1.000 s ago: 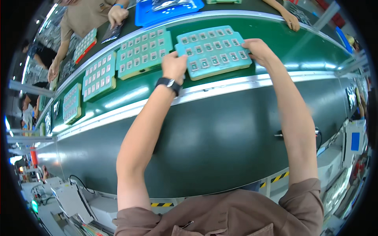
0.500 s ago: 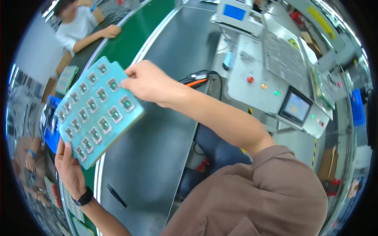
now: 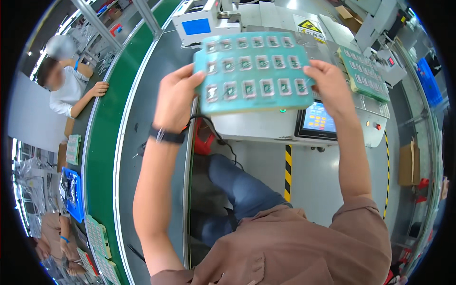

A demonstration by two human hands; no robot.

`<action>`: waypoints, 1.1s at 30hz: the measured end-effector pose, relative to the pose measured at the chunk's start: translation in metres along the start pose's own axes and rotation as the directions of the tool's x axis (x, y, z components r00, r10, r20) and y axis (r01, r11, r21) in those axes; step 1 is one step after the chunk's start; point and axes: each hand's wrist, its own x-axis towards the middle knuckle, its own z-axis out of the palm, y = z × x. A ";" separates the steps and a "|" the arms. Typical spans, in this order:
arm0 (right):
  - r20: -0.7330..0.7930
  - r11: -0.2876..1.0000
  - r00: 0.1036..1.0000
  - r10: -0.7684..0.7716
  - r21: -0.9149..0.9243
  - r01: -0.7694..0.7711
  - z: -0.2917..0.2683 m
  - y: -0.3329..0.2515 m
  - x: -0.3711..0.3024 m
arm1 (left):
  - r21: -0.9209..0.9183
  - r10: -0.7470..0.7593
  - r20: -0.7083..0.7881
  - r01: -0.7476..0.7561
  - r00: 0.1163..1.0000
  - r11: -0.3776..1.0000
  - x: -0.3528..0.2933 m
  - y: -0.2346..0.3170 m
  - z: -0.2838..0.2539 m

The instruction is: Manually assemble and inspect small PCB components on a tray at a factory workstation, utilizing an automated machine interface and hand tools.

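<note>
A light-green rectangular fixture tray (image 3: 256,99) is held up between my two hands. Its pockets run in three rows, and small green circuit boards with thin wires sit in them. My left hand (image 3: 178,95) grips the tray's left edge, thumb on top. At the opposite edge my right hand (image 3: 330,85) pinches it the same way. The tray is above the grey machine bench and partly covers it. Just below its right end shows a touch screen panel (image 3: 317,118).
Another green tray (image 3: 363,76) sits on the machine at the right. A white device with a blue screen (image 3: 197,27) stands at the back. The green conveyor (image 3: 102,161) runs along the left, with more trays (image 3: 97,235) and a blue bin (image 3: 72,194). Two co-workers sit beyond it.
My view has turned right toward the machine. The tray has moved from over the conveyor side to above the bench and is now level, still in both hands.
</note>
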 end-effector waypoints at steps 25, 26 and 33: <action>-0.024 0.976 0.989 0.148 -0.160 -0.150 -0.093 0.052 0.107 | 0.341 -0.006 0.078 -0.021 0.997 0.940 0.153 -0.030 0.097; -0.045 0.973 0.988 0.146 -0.174 -0.152 -0.092 0.051 0.105 | 0.375 0.028 0.046 -0.043 0.999 0.926 0.152 -0.031 0.099; -0.318 0.643 0.894 -0.315 -0.765 -0.046 -0.077 0.033 0.067 | 0.485 0.223 0.097 -0.241 0.970 0.841 0.159 -0.054 0.093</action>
